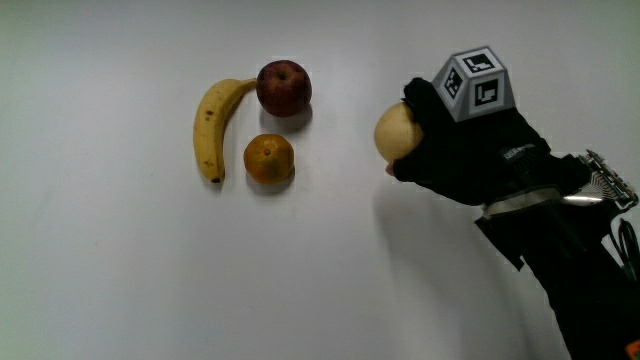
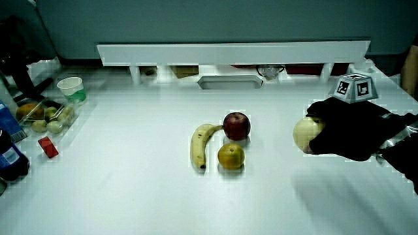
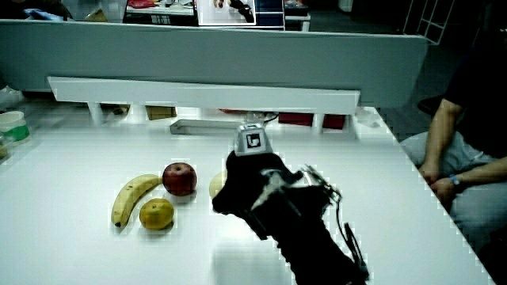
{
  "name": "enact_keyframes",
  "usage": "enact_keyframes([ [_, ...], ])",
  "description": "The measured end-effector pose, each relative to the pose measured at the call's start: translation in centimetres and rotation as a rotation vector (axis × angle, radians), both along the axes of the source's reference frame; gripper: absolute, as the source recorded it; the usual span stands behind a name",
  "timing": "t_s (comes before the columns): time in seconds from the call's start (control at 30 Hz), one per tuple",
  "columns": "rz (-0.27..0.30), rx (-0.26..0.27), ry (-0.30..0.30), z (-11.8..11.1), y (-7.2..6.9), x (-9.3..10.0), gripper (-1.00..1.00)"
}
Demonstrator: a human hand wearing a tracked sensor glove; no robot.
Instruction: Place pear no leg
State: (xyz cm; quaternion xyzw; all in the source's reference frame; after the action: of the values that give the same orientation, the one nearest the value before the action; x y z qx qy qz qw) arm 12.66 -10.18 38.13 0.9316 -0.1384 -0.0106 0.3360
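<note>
The black-gloved hand [image 1: 470, 150] is closing its grip around a pale yellow round pear [image 1: 394, 132], holding it just above the white surface [image 1: 120, 280]. The pear is hanging well apart from a dark red apple [image 1: 284, 87], a small orange [image 1: 269, 158] and a curved yellow banana [image 1: 213, 125].

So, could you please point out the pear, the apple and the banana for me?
Pale yellow pear [image 1: 394, 132], main view, its bare side showing past the hand.
Dark red apple [image 1: 284, 87], main view, middle of its top.
Yellow curved banana [image 1: 209, 132], main view, mid-length.
</note>
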Motion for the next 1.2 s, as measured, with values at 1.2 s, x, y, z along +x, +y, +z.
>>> enact_keyframes([
  [1.2,0.152,-0.190,0.090,7.8,1.5,6.0,-0.39],
])
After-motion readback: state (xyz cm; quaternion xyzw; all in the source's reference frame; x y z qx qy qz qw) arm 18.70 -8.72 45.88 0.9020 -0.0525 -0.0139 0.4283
